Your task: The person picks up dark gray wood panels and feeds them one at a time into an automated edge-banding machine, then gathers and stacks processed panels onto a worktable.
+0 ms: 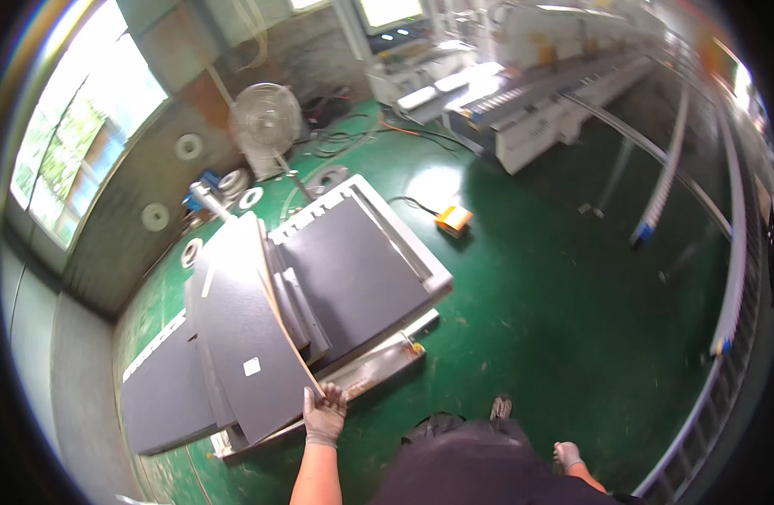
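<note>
My left hand (325,415), in a thin pale glove, holds the near corner of a dark grey panel (244,341). Its thumb lies on the panel's face, and the fingers are at the light brown edge. That panel lies at an angle over other boards and bears a small white label (251,366). Beside it rests a stack topped by a wide dark panel (353,261), and another dark panel (168,391) is at the left. My right hand (566,455), also gloved, hangs low at my side with its fingers curled and nothing visible in it.
A metal base (378,366) supports the boards. On the green floor sits an orange foot pedal (454,220) with a cable. A fan (267,118) and several tape rolls (250,199) are along the wall. A long machine (538,126) and curved rails (669,168) occupy the right.
</note>
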`<state>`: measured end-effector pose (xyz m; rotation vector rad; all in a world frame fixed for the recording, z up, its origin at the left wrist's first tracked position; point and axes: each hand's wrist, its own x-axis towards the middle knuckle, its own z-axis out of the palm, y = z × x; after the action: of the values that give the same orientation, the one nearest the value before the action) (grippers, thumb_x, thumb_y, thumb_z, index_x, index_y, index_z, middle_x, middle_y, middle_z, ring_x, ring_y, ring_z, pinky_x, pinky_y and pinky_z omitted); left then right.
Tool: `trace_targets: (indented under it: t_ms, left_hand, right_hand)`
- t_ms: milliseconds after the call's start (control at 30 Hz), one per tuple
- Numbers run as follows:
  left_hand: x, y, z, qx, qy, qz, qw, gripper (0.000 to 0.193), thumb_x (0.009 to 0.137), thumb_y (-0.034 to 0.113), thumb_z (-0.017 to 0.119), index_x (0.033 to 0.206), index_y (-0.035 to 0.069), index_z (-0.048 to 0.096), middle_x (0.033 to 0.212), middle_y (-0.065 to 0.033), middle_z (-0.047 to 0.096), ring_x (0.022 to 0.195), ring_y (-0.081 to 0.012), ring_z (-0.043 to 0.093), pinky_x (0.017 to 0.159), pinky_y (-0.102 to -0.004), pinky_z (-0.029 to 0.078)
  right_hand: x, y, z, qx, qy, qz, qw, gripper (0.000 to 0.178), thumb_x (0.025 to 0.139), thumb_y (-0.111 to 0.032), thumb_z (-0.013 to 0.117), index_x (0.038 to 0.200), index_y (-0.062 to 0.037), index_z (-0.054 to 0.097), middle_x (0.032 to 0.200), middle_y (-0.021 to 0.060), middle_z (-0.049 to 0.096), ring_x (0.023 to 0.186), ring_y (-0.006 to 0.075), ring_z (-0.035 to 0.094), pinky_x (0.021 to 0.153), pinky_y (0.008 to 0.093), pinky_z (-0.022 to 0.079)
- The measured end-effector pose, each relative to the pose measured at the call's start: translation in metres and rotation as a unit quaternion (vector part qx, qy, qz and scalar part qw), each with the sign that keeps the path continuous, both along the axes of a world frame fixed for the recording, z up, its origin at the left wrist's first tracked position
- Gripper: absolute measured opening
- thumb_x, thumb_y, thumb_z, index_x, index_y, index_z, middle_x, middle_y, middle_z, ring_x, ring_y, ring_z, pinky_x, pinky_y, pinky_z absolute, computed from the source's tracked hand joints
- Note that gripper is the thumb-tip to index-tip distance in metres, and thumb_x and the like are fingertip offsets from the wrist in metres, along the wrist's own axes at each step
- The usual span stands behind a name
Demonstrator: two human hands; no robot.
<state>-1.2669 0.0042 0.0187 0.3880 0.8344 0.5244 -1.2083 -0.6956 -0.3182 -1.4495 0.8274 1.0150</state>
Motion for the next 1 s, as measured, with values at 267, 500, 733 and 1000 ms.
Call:
trace_targets:
  t_ms: [267, 500, 733, 1000]
  left_hand:
    - [-0.065, -0.124, -0.007, -0.027, 0.066, 0.049, 0.996, 0.054, 0.095, 0.052, 0.055, 0.109, 0.001, 0.064, 0.111, -0.0148, 0.068, 0.109, -0.0327, 0.063, 0.096, -0.0481, 0.050]
    - [-0.041, -0.139, 0.008, -0.028, -0.065, 0.399, 0.914, 0.055, 0.096, 0.049, 0.054, 0.133, 0.008, 0.053, 0.127, -0.0088, 0.061, 0.117, -0.0298, 0.059, 0.100, -0.0457, 0.050]
    - [-0.012, -0.175, 0.015, -0.048, 0.002, 0.410, 0.911, 0.047, 0.091, 0.025, 0.069, 0.131, 0.005, 0.054, 0.123, -0.0095, 0.062, 0.113, -0.0288, 0.061, 0.096, -0.0482, 0.052]
    - [-0.024, -0.256, -0.033, -0.024, 0.082, 0.359, 0.930, 0.052, 0.100, 0.034, 0.053, 0.140, 0.002, 0.048, 0.138, -0.0160, 0.056, 0.126, -0.0334, 0.054, 0.105, -0.0496, 0.046]
  right_hand:
    - [0.481, 0.106, 0.127, -0.073, -0.245, 0.065, 0.965, 0.036, 0.090, -0.029, 0.055, 0.059, -0.0231, 0.038, 0.052, -0.0045, 0.037, 0.039, 0.0136, 0.034, 0.035, 0.0327, 0.027]
    - [0.574, 0.366, 0.198, 0.149, -0.328, 0.110, 0.926, 0.012, 0.089, -0.019, 0.054, 0.077, -0.0189, 0.050, 0.066, -0.0033, 0.047, 0.051, 0.0104, 0.041, 0.043, 0.0260, 0.032]
    - [0.455, 0.594, 0.240, 0.049, -0.442, 0.754, 0.484, 0.048, 0.093, -0.044, 0.057, 0.114, -0.0024, 0.067, 0.116, 0.0197, 0.067, 0.112, 0.0364, 0.061, 0.097, 0.0406, 0.047]
    - [0.469, 0.726, 0.314, 0.098, -0.384, 0.718, 0.572, 0.036, 0.094, -0.035, 0.057, 0.094, -0.0002, 0.067, 0.085, 0.0129, 0.068, 0.075, 0.0200, 0.065, 0.068, 0.0331, 0.053]
